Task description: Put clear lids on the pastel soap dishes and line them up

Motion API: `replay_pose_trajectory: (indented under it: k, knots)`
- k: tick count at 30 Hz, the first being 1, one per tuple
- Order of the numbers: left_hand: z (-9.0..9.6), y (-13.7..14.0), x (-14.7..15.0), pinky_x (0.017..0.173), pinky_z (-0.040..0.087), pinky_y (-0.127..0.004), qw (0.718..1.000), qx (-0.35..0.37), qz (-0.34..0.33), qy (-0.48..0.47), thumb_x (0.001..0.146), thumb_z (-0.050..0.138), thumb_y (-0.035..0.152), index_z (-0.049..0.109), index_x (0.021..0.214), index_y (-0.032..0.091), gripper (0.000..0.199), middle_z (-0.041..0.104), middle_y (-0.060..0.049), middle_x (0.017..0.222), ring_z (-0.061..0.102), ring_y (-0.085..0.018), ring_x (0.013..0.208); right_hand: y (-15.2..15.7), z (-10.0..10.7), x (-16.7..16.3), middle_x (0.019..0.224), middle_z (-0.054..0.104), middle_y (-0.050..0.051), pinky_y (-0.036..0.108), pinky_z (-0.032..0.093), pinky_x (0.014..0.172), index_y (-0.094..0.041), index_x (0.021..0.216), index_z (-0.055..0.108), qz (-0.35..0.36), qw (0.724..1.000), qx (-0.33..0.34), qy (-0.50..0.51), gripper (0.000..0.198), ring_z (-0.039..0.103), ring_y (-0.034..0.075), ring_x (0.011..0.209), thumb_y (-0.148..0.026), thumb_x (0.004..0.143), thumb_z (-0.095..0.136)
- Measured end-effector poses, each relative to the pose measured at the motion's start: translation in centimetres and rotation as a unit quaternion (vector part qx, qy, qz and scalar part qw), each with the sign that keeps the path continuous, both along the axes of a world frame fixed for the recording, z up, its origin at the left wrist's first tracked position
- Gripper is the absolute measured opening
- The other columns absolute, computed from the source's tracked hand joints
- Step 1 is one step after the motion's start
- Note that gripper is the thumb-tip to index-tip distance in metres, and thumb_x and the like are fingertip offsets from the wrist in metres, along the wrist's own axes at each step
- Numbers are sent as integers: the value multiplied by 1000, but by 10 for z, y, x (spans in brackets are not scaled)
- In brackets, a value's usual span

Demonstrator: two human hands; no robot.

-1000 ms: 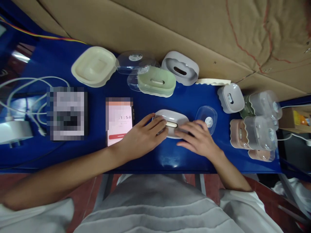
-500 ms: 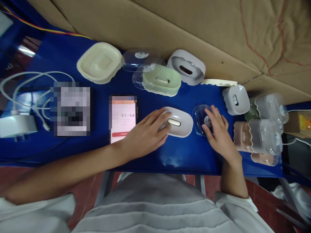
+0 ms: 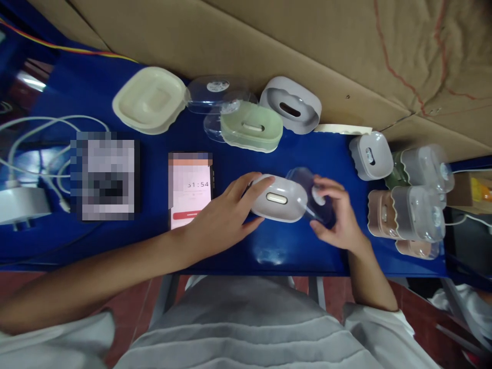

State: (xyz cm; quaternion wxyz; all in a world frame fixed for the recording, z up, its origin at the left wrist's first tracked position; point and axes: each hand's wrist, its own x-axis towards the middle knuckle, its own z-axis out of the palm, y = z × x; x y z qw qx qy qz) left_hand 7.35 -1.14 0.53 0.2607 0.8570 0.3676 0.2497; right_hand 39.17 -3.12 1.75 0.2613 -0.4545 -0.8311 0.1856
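My left hand grips the left end of an oval grey plastic dish with a pale pill-shaped insert at its middle. Thumb and fingers lie along opposite edges of it. To the right, my right hand has its fingers and thumb closed round a clear plastic cover with a round sticker. The cover is tilted, and its left edge meets or overlaps the dish's right end; I cannot tell whether they touch. A phone showing a timer lies beside my left forearm.
Along the back stand a cream dish, a green box among clear covers, a grey shell and a cream wavy strip. Several boxes, one pink-brown, crowd the right. A charger and cables lie left.
My left hand has picked up or tilted the grey dish slightly. My right hand has taken hold of the clear cover and brought it left, against or over the dish's end.
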Motion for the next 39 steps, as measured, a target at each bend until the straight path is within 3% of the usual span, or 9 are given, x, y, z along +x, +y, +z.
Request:
replay_pose_trajectory:
  k: [3, 7, 13, 19, 25, 29, 34, 36, 39]
  knots:
    - [-1, -1, 0, 123, 53, -60, 1000, -10, -8, -21, 98, 73, 16, 21, 170, 24, 90, 51, -20, 157, 55, -37, 149, -6, -5, -18, 159, 59, 14, 66, 42, 128, -29, 147, 51, 83, 995, -19, -44, 53, 44, 36, 161, -32, 98, 68]
    - [-2, -1, 0, 121, 54, -60, 999, -21, -13, -27, 97, 75, 17, 22, 171, 27, 91, 51, -19, 157, 56, -36, 149, -14, -10, -32, 166, 57, 8, 70, 33, 133, -30, 148, 60, 99, 986, 25, -129, 47, 32, 36, 167, -29, 101, 62]
    - [-5, 2, -3, 121, 55, -58, 999, -40, -23, -16, 96, 78, 18, 28, 170, 30, 90, 51, -17, 160, 56, -36, 150, -16, -15, -36, 163, 61, 5, 67, 32, 134, -33, 150, 64, 117, 977, 84, -156, 46, 44, 32, 162, -28, 104, 59]
    - [-8, 5, -5, 121, 56, -53, 999, -23, -23, -7, 93, 84, 22, 37, 166, 23, 87, 52, -19, 159, 57, -35, 149, -8, -23, -36, 161, 63, 3, 62, 36, 133, -36, 147, 66, 115, 973, 114, -166, 43, 49, 31, 158, -37, 105, 68]
    - [-13, 4, -3, 122, 54, -56, 1000, 5, -23, 16, 98, 78, 23, 36, 167, 21, 80, 47, -22, 166, 52, -37, 154, -3, -17, -28, 159, 64, 4, 61, 36, 130, -37, 150, 63, 69, 971, 113, -199, 46, 52, 32, 156, -40, 104, 69]
    - [-10, 1, -1, 119, 56, -55, 998, 44, -25, 44, 105, 69, 27, 39, 165, 17, 68, 49, -24, 165, 56, -37, 150, 3, -7, -7, 158, 64, 11, 59, 35, 127, -29, 149, 61, -32, 966, 150, -207, 45, 55, 34, 153, -34, 104, 67]
    - [-8, -3, 0, 114, 59, -50, 992, 81, -28, 96, 109, 63, 29, 43, 164, 16, 60, 57, -21, 159, 64, -35, 141, 10, -3, 18, 153, 66, 14, 55, 42, 119, -26, 144, 63, -151, 959, 171, -167, 40, 60, 36, 146, -40, 106, 63]
    - [-8, -4, 1, 112, 60, -49, 988, 94, -38, 120, 109, 63, 29, 48, 161, 15, 56, 63, -20, 153, 67, -34, 135, 11, -5, 18, 151, 68, 14, 53, 42, 118, -25, 143, 64, -166, 954, 183, -168, 39, 62, 35, 143, -40, 107, 63]
    - [-9, -6, 3, 110, 60, -50, 980, 126, -59, 142, 109, 63, 29, 61, 149, 13, 43, 68, -19, 144, 69, -35, 131, 9, -5, 5, 146, 72, 13, 51, 40, 120, -24, 139, 66, -128, 952, 200, -194, 34, 64, 33, 141, -35, 107, 63]
